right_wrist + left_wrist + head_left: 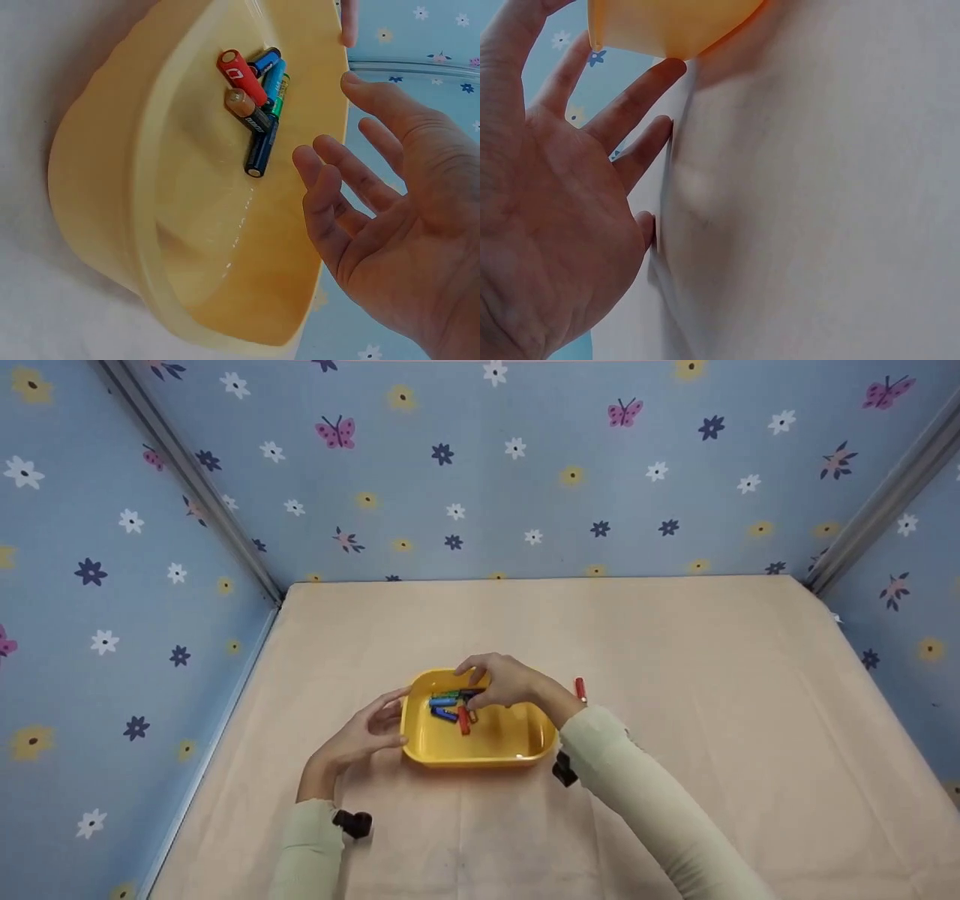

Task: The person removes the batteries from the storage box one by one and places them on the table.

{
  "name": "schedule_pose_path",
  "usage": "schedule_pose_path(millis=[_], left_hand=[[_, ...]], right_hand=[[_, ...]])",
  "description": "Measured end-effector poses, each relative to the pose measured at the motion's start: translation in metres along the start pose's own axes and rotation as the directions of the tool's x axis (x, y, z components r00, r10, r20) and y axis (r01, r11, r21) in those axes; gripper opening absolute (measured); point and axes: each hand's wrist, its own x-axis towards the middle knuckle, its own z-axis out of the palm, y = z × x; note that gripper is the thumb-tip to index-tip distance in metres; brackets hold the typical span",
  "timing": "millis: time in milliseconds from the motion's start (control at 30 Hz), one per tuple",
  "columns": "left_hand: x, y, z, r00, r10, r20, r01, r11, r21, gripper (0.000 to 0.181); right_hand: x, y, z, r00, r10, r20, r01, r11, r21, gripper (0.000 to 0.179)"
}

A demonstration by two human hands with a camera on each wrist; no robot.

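Note:
A yellow plastic tub [480, 746] stands on the cloth-covered table. Several batteries lie together in its left half: a red battery [243, 78], a copper-and-black battery [249, 110], a light blue battery [442, 702], a dark blue battery [444, 715], a green one and a dark one. My left hand [367, 731] is at the tub's left side, fingers spread and fairly straight, fingertips at the wall. Over the batteries hovers my right hand [506, 681], its fingers loosely bent; in the right wrist view nothing is between them.
Another red battery [580, 689] lies on the table to the right of the tub, beside the right forearm. A pale beige cloth [675, 660] covers the table. Blue patterned panels [517, 495] enclose it at the back and sides, with metal posts [187, 472] in the corners.

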Motion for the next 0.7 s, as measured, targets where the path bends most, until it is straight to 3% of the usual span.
schedule_pose_path(millis=[367,700], left_hand=[[0.001,0.001,0.0,1.0,-0.002,-0.005,0.003,1.0,0.007,0.092],[0.0,-0.001,-0.001,1.0,0.022,0.016,-0.021,1.0,-0.01,0.09]], right_hand=[[0.004,0.007,0.008,0.995,0.087,0.044,-0.087,0.996,-0.013,0.064],[0.008,0.014,0.018,0.999,0.044,0.018,-0.043,0.998,-0.05,0.058]])
